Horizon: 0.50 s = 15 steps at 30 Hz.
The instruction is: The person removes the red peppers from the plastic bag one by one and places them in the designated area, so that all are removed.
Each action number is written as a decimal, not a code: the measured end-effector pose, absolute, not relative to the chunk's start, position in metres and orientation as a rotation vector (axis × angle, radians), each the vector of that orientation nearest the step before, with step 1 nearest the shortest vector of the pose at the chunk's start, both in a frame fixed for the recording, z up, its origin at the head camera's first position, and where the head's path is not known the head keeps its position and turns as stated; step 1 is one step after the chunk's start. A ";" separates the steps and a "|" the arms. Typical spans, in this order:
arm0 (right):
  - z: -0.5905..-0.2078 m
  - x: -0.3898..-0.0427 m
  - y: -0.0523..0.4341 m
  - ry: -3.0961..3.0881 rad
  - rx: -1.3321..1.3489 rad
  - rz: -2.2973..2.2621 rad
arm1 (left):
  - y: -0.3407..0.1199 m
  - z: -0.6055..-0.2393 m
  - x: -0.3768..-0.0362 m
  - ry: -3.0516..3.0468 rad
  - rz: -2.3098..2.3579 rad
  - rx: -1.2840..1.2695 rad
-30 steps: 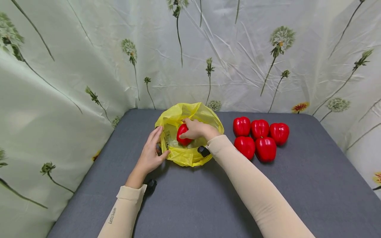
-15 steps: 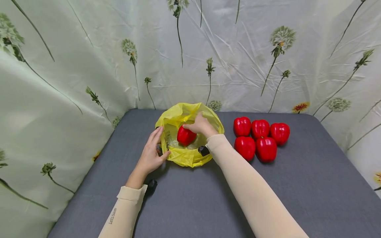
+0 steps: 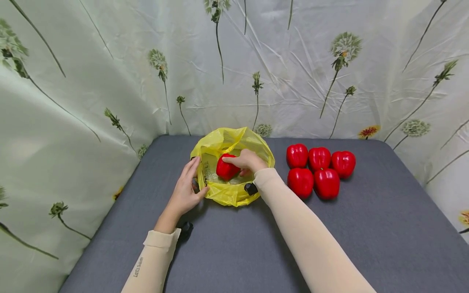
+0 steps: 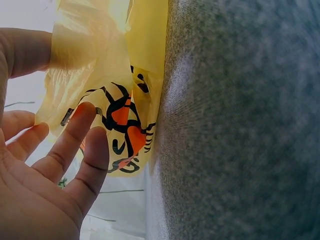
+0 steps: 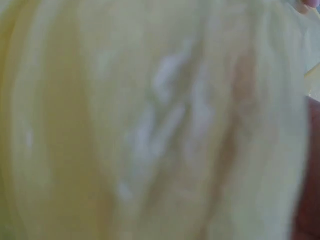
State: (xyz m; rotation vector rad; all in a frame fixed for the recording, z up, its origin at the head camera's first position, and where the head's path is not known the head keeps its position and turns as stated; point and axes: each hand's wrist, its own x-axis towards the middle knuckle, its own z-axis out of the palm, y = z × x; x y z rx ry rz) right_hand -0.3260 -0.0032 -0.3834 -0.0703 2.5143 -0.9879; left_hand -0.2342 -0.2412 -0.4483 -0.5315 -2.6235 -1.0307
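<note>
In the head view a red bell pepper lies inside an open yellow plastic bag. My right hand reaches into the bag, thumb across the pepper's top and fingers bent at its right side. At the bag's left side is my left hand, its fingers spread against the plastic. The left wrist view shows those fingers nearly straight beside the bag's printed outer wall, with the thumb tip behind the film. Blurred yellow plastic covers most of the right wrist view.
Several more red bell peppers stand close together on the grey tabletop, right of the bag. A whitish curtain with dandelion prints hangs behind and to the sides.
My right hand let the pepper tip to the right, its fingers lifted away, then came back down onto it. The pepper shifted slightly. My left hand stayed at the bag.
</note>
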 end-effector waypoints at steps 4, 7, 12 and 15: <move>-0.387 -0.326 -0.003 2.476 -0.073 -1.068 | -0.241 -0.450 -0.234 -2.620 -1.035 -0.535; -0.389 -0.327 -0.001 2.441 -0.089 -1.122 | -0.241 -0.450 -0.234 -2.625 -1.038 -0.530; -0.389 -0.329 0.003 2.421 -0.100 -1.170 | -0.241 -0.452 -0.235 -2.618 -1.048 -0.535; -0.385 -0.331 0.005 2.411 -0.098 -1.197 | -0.242 -0.452 -0.236 -2.607 -1.057 -0.541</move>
